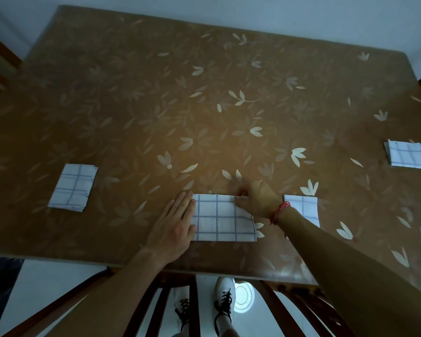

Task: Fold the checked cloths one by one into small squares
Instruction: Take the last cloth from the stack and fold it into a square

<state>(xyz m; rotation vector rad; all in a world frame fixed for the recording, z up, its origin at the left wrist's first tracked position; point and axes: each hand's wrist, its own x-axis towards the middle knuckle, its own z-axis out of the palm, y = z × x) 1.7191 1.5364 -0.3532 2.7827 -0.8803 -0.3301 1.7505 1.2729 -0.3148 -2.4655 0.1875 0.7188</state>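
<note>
Checked cloth (pixel 220 218) lying lower centre on the surface (pixel 131 105). Left hand (pixel 174 227) flat, fingers together, pinning its edge; right hand (pixel 255 199) pinching the top corner. Risk: layers sliding askew if pressure slackens.

Four checked cloths lie on one table (pixel 156 93): one at nine o'clock (pixel 73 187), one at six (pixel 223 218), one at five (pixel 303 207), one at three (pixel 405 154), plus two hands and two shoes.
</note>
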